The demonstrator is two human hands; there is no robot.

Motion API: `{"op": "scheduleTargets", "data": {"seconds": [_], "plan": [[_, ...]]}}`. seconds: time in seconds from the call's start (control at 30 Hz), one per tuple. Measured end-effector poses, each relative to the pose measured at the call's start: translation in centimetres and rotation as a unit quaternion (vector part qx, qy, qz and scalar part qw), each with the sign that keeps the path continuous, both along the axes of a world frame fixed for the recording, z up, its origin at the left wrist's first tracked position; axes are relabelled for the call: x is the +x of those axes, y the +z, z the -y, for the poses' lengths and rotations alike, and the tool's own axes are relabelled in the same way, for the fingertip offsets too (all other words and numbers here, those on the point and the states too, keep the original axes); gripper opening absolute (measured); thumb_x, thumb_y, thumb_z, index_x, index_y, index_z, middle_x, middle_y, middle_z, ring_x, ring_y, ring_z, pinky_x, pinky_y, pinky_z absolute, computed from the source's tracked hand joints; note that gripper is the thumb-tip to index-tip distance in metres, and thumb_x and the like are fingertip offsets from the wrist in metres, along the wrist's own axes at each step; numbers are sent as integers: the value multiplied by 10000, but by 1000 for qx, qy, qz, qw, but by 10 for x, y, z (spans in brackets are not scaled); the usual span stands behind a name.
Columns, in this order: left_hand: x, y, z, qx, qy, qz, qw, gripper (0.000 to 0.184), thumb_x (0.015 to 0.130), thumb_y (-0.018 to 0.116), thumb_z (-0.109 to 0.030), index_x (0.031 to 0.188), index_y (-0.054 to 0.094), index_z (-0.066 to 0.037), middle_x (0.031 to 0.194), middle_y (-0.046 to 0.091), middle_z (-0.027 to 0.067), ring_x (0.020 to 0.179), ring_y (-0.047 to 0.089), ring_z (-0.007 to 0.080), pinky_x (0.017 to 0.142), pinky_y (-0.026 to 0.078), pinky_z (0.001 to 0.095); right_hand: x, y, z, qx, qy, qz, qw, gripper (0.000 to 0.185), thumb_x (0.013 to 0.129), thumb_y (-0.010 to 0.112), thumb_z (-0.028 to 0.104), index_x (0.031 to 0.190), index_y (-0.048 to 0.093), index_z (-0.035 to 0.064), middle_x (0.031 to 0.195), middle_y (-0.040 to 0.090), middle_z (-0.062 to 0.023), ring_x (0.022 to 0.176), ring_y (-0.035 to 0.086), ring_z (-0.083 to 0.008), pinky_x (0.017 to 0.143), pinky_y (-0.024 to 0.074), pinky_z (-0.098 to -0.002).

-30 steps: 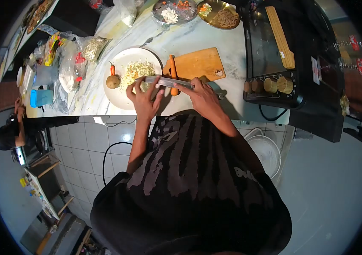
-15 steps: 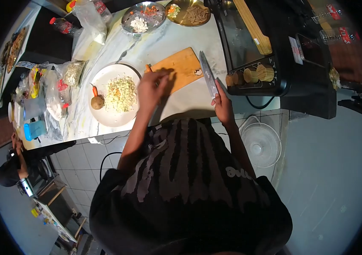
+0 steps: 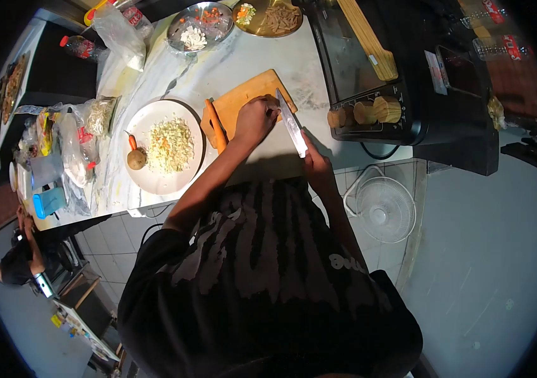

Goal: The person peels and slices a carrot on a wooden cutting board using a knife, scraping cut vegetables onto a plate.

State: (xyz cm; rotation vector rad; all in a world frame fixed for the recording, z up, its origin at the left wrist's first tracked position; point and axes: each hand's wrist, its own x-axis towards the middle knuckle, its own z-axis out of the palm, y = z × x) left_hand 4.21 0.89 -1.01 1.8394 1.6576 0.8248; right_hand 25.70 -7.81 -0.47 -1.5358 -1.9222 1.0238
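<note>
My right hand is closed round the handle of a kitchen knife, whose blade slants over the right edge of a wooden cutting board. On the board my left hand has its fingers pinched together close to the blade; what they hold, if anything, is too small to make out. A carrot lies along the board's left side, partly behind my left forearm. Left of it stands a white plate with finely chopped pale vegetables, a round brown vegetable and a red chili.
Two metal plates of cut food, one silver and one gold-toned, stand at the back. A black oven with a wooden spatula on top borders the right. Plastic bags crowd the left; a fan stands below.
My left hand has moved right, from beside the carrot to the knife blade, and its fingers have come together. The knife has turned and shifted left over the board.
</note>
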Motion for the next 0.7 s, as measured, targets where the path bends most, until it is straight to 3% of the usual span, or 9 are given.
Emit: {"op": "scheduleTargets", "data": {"seconds": [0.17,0.2,0.3,0.33,0.5,0.57,0.6,0.63,0.7], "plan": [[-1,13,4,-38,-1,9,999,128,806,703,-87,914,734,-23,947,695,161,852,669,357,772,538,427,-9,2,5,-46,-14,0,999,471,1023,366,202,1492,411,200,1203,605,-273,1006,599,-492,838,503,-512],[-2,10,5,11,-3,7,1000,124,816,692,-81,920,728,-25,935,687,158,860,662,356,773,534,430,-11,6,6,-72,-17,2,997,481,1021,372,198,1501,394,200,1217,596,-282,1005,597,-502,852,495,-546],[-12,-1,7,71,7,13,997,143,838,674,-88,961,720,-30,917,671,169,857,648,368,765,524,435,-19,0,10,-37,-12,-45,998,469,1031,365,200,1499,395,185,1267,584,-265,1059,589,-496,880,493,-534],[-14,-2,9,80,12,14,997,167,851,668,-100,996,719,-33,911,662,181,844,643,382,755,518,437,-24,1,10,-33,-12,-50,998,464,1033,357,197,1495,398,175,1297,572,-258,1154,548,-482,941,474,-508],[-61,21,26,46,67,-18,997,145,842,664,-111,948,708,-24,896,659,159,874,639,352,774,520,436,-43,28,-7,-73,70,-76,992,483,1022,358,184,1504,378,188,1430,489,-203,1258,494,-444,1050,420,-465],[-81,31,42,19,128,23,991,178,822,684,-150,936,701,-14,854,654,171,802,648,352,747,522,427,-59,47,-15,-138,116,-10,984,485,1023,364,210,1508,390,211,912,664,-212,846,684,-319,808,508,-409],[-93,35,51,11,164,26,986,216,792,701,-179,920,700,-5,847,668,184,769,664,344,720,529,411,-66,38,-17,-117,144,-27,982,486,1015,405,181,1499,404,222,727,572,-188,653,595,-293,705,489,-402],[-103,38,61,17,215,47,975,230,777,706,-194,892,698,5,830,685,181,747,678,330,704,536,391,-76,44,-21,-114,150,-28,982,486,1015,405,181,1499,404,222,727,572,-188,653,595,-293,705,489,-402],[-129,42,81,-2,289,18,957,242,768,715,-207,862,701,15,793,696,183,717,690,309,687,539,374,-94,55,-26,-158,229,12,960,501,1002,416,143,1496,399,222,1107,630,-272,998,594,-489,840,491,-502]]}}
